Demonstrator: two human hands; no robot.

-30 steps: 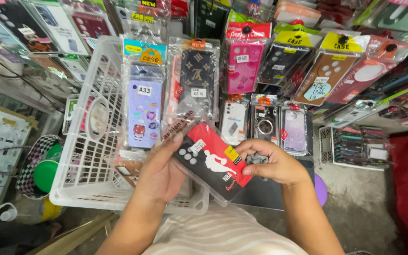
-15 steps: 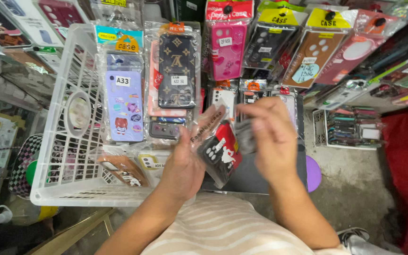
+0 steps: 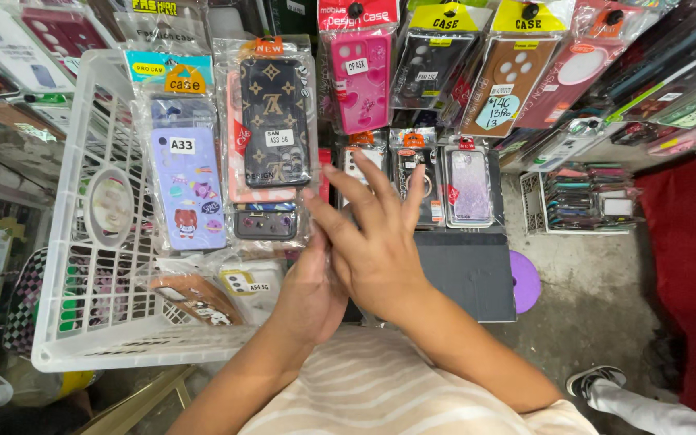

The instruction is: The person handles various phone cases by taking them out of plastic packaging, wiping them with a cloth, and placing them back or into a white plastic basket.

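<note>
My left hand and my right hand are pressed palm to palm in front of my striped shirt. Between them sits a packaged phone case; only a thin edge of its clear wrapper shows, the rest is hidden. The right hand lies on top with its fingers spread. Just left of the hands a white plastic basket holds packaged phone cases: a lilac one with cartoon stickers, a dark brown patterned one, and a brown one lying at the bottom.
Rows of packaged phone cases hang across the top, among them a pink one. A dark grey flat board and a purple disc lie behind my right arm. Red cloth hangs at the right. Another person's shoe is on the concrete floor.
The red-and-black packaged case, held flat and in view a second ago, was turned on edge and is now covered by my right hand, which swung over onto it.
</note>
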